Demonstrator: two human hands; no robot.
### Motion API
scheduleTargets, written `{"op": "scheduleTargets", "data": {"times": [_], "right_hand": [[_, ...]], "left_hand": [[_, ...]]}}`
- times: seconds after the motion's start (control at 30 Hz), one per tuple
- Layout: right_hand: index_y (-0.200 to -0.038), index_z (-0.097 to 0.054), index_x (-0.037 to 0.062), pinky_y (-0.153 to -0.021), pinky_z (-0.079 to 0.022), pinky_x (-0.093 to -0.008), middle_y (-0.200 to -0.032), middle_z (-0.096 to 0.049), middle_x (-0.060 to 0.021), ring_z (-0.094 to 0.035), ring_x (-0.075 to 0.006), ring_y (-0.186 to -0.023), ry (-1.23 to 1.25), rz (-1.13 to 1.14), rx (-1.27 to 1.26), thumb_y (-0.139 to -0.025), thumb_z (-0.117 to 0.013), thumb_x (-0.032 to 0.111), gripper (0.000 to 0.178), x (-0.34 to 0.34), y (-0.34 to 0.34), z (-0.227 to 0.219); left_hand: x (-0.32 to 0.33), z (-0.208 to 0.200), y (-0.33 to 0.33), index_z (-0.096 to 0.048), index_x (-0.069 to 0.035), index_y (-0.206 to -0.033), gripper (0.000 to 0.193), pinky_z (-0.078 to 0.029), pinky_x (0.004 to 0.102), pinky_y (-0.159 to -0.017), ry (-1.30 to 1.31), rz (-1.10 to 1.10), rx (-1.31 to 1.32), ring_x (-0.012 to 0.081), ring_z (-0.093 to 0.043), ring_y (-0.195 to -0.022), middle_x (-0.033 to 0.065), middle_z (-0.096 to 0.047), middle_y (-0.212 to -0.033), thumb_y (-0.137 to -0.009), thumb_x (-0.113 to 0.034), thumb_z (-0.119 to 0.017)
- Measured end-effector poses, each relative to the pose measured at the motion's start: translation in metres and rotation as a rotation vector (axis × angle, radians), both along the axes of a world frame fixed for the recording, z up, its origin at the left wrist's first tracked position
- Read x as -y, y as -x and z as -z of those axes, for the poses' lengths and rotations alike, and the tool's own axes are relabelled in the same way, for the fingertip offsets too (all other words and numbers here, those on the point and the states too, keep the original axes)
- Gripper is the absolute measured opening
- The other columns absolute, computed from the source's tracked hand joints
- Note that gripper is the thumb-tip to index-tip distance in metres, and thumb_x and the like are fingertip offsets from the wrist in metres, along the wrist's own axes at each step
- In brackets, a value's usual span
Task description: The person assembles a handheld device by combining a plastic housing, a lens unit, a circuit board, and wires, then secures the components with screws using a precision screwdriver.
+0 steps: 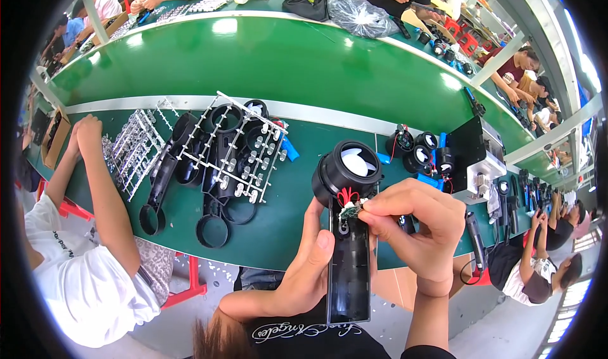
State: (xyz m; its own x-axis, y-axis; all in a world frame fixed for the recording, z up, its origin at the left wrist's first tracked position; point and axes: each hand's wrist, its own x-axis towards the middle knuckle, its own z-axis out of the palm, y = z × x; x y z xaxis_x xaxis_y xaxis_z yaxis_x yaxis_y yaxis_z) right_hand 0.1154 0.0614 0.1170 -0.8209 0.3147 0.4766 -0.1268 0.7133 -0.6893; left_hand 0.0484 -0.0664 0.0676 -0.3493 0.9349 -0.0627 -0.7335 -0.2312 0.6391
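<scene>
One left hand (pixel 308 262), curled at nine o'clock, cups a round-headed black plastic housing (pixel 350 270); the right hand (pixel 421 225), at three, pinches a green circuit board (pixel 349 213) under its head. Toward ten, a clear plastic sprue (pixel 232 164) overlies black plastic handles (pixel 213 193).

Black plastic housing (pixel 349 283), smooth and glossy.
Left of the housing, clear shiny plastic frames (pixel 231 164); beyond it, a glossy green strip (pixel 266 61) and crinkled plastic bag (pixel 361 17).

Black lamp housing (pixel 349 267), green circuit board (pixel 349 213) (red-wired) at neck
</scene>
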Motion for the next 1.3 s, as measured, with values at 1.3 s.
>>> {"op": "scheduleTargets", "data": {"times": [1.3], "right_hand": [[-0.080, -0.061, 0.0001, -0.047, -0.045, -0.0243, -0.072, -0.061, -0.0099, -0.057, -0.0200, -0.056, -0.313, -0.162, -0.005, -0.063, -0.070, -0.005, 0.021, 0.004, -0.010, 0.031]], "left_hand": [[0.011, 0.056, -0.007, 0.023, -0.021, -0.133, 0.085, -0.042, 0.0362, -0.081, 0.008, -0.092, -0.403, 0.0237, -0.047, -0.102, 0.0167, -0.033, -0.123, -0.087, -0.044, -0.045]]}}
